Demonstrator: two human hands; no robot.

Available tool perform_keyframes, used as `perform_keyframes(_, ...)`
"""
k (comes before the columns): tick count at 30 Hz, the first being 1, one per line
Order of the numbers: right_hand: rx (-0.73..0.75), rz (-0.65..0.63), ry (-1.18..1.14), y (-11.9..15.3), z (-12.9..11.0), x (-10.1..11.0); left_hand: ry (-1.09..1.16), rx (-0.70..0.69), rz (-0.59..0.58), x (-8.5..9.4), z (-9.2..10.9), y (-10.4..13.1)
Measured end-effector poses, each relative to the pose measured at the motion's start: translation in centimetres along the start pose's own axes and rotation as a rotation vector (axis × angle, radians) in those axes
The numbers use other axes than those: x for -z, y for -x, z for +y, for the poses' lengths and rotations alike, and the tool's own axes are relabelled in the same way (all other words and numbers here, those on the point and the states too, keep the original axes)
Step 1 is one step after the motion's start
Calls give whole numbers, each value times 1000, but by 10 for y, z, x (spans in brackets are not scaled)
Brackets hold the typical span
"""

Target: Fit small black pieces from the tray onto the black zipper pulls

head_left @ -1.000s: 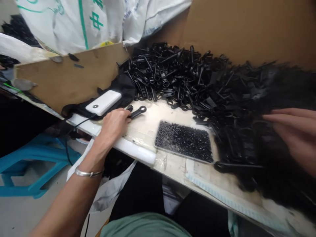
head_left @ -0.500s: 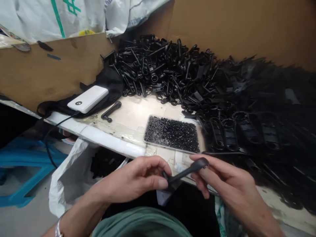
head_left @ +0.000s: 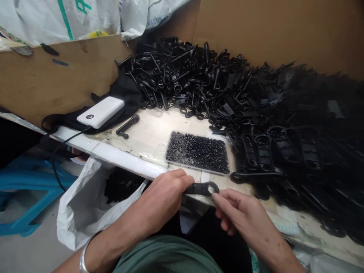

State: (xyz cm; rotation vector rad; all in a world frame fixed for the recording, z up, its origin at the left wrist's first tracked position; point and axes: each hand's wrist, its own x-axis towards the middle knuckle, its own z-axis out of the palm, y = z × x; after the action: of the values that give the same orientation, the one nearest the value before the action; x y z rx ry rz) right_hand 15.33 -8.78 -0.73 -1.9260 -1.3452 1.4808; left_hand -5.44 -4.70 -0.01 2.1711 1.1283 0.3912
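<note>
A black plastic part [head_left: 201, 188] with a ring-shaped end lies across the gap between my hands at the table's front edge. My left hand [head_left: 170, 193] is closed around its left end, its fingertips turned away from view. On the right, my right hand [head_left: 237, 210] pinches the ring end between thumb and finger. Just beyond them a shallow clear tray [head_left: 199, 152] holds many small black pieces, with greyer ones on its left side. One separate black part [head_left: 127, 126] rests on the table to the left.
A big pile of black parts [head_left: 187, 79] covers the back and right of the table [head_left: 153, 129]. At left are a white power bank [head_left: 101, 112] with a cable, a white bag [head_left: 74, 212] below and a blue stool [head_left: 28, 189].
The held part has turned from slanting to nearly level, and its ring end now shows. My left hand has rolled over with its back up; my right hand has shifted its grip to the ring.
</note>
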Motion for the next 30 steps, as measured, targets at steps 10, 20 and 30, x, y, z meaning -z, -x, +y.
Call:
perform_keyframes(10,635,326,655,-39,-50,20,-198,-61,122,17,-6,-11)
perform_keyframes(20,683,363,1037,-72,-71,6,-543,-119,112,29,-12,-34)
perform_keyframes(30,729,123,773,-35,-49,12,-510,-85,100,28,-24,-52)
